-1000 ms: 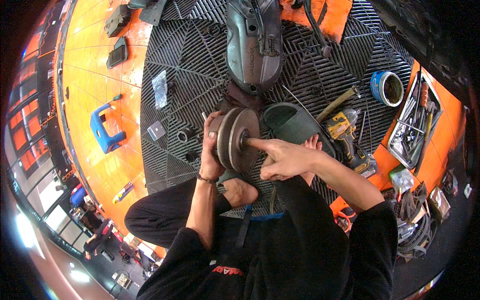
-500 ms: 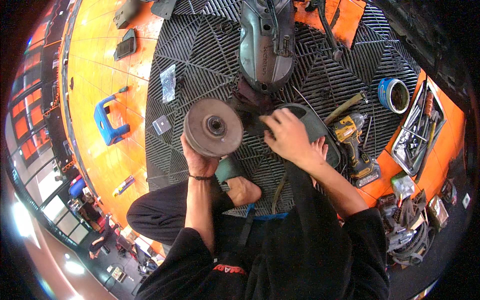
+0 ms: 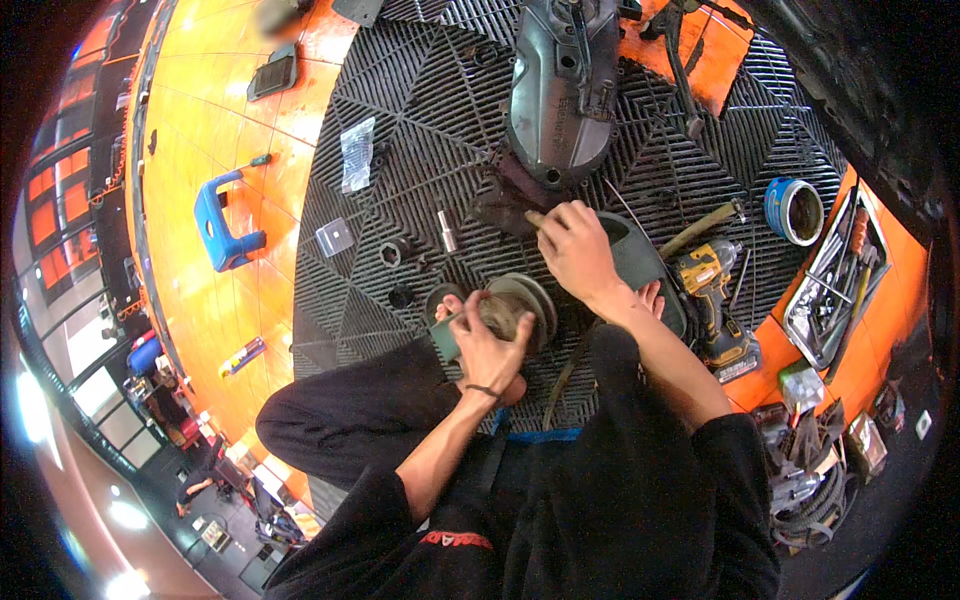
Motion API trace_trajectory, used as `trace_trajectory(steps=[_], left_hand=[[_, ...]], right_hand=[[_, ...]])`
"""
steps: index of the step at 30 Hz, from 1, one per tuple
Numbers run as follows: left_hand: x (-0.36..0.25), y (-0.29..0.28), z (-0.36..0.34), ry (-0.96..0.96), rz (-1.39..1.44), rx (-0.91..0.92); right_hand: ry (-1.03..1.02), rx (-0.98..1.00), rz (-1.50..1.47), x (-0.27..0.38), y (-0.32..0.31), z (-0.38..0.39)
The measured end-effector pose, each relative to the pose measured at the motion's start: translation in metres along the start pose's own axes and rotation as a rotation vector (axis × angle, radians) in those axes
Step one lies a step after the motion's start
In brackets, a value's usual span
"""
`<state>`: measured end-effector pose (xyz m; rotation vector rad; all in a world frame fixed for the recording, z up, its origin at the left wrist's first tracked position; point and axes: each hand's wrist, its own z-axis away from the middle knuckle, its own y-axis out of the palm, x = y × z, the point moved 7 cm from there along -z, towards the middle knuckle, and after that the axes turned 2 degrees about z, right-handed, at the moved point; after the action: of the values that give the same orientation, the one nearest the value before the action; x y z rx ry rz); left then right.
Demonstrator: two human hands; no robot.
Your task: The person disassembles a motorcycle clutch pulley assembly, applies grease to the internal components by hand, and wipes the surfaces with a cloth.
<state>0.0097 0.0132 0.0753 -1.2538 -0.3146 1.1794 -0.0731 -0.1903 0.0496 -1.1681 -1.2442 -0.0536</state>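
My left hand [image 3: 488,345] is closed around a round, worn metal pulley [image 3: 538,300], low over the mat beside my bare foot. The pulley is tilted, its rim facing right and its flat face turned from view. Ahead, my right hand [image 3: 578,255] has its fingers bent together at the edge of a dark, dirty rag [image 3: 505,208], which it seems to pinch. The rag lies by the lower end of a long grey engine casing [image 3: 560,125]. Left of the rag, a steel sleeve [image 3: 447,232] and a dark ring [image 3: 394,252] lie on the mat.
A yellow-black cordless impact driver [image 3: 710,290] lies to the right, near a blue tin [image 3: 793,211] and a tool tray [image 3: 838,280]. A blue plastic stool [image 3: 228,225] is on the orange floor at left. A clear plastic bag [image 3: 356,155] lies on the black ribbed mat [image 3: 425,95].
My left hand has lowered the pulley toward the right and turned it, uncovering the sleeve and ring on the mat. My right hand has moved slightly forward to the rag.
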Motion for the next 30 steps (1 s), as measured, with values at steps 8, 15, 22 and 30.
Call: trace_trajectory(steps=[8, 15, 22, 30], left_hand=[[-0.017, -0.009, -0.03, 0.05, 0.028, 0.112], [-0.079, -0.015, -0.076, -0.226, 1.732, 0.492], [-0.101, -0.011, -0.061, -0.187, 1.818, 0.753], [-0.066, -0.011, -0.067, -0.292, 1.615, 0.559]], right_hand=[[0.193, 0.145, -0.702, 0.034, -0.047, -0.018], [-0.188, 0.175, -0.192, 0.077, -0.061, -0.019], [-0.142, 0.247, -0.071, 0.062, -0.055, -0.001], [-0.171, 0.246, -0.273, 0.058, -0.052, -0.001]])
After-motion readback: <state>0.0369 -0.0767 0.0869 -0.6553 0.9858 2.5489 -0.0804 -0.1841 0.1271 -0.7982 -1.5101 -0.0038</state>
